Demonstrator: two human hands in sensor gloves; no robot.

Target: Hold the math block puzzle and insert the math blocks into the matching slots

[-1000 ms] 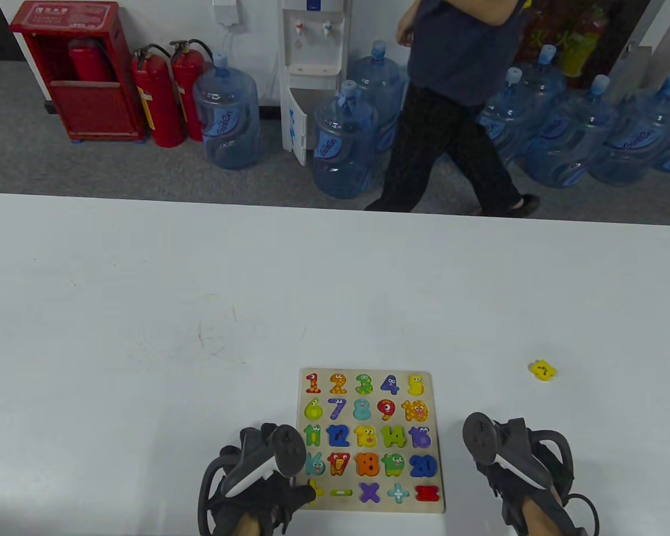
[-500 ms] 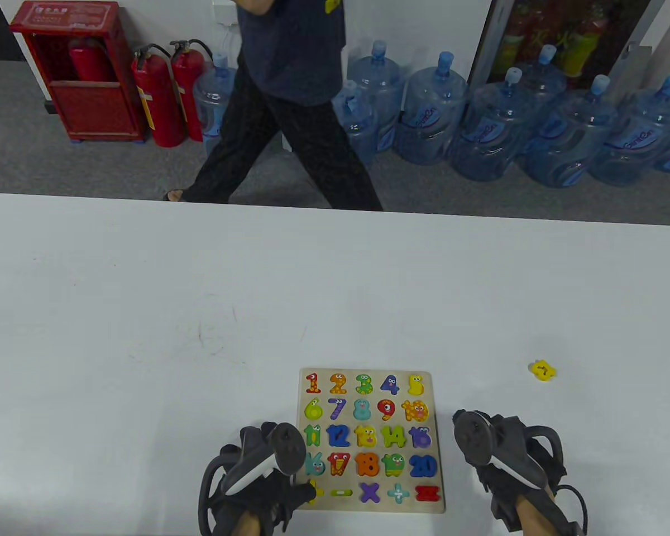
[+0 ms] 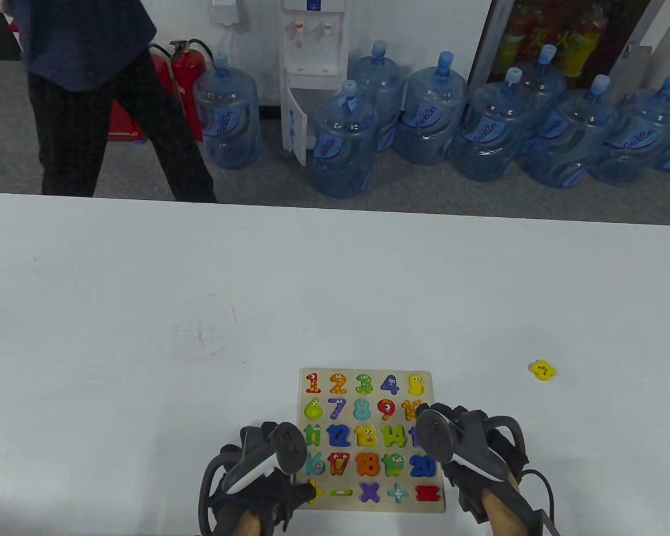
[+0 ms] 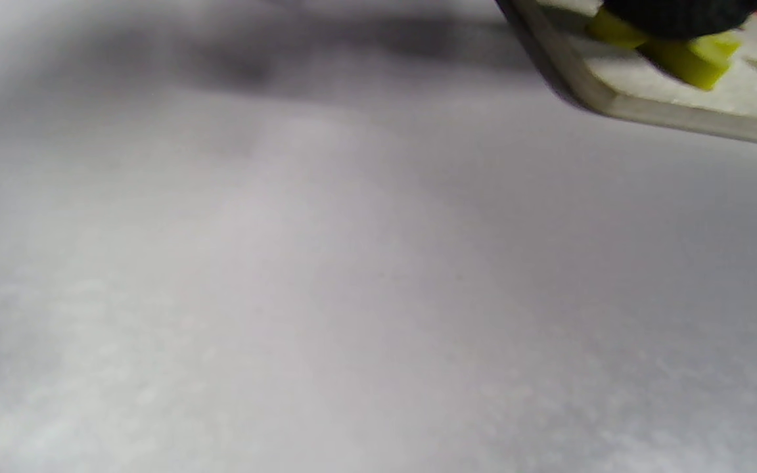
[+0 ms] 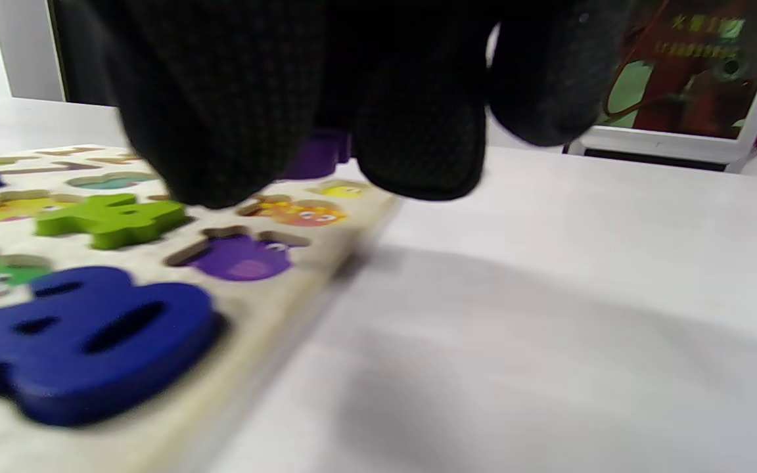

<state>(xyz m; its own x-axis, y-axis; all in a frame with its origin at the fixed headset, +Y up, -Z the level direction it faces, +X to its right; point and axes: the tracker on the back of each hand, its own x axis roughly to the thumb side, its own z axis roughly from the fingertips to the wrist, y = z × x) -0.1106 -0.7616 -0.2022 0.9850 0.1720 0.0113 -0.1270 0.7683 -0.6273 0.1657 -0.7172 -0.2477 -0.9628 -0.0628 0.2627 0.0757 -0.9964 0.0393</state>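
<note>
The wooden puzzle board [image 3: 368,372] lies at the table's near edge, with several number and sign blocks in their slots. My left hand [image 3: 293,491] rests on its near-left corner. In the left wrist view a fingertip presses on the yellow plus block [image 4: 687,59] there. My right hand [image 3: 424,427] hovers over the board's right edge, above the purple 15 slot [image 5: 240,257]. In the right wrist view its fingers [image 5: 221,131] curl around a purple block [image 5: 316,154]. A loose yellow block [image 3: 542,369] lies on the table to the right.
The blue 20 block [image 5: 83,335] and the green 14 block [image 5: 112,220] stand up from the board beside the right hand. A person [image 3: 89,95] walks past beyond the table's far edge. Water bottles [image 3: 340,145] stand on the floor there.
My right hand has moved left from the bare table onto the board's right edge, covering the 15 and part of the 10. The left hand has stayed put. The person behind walked left.
</note>
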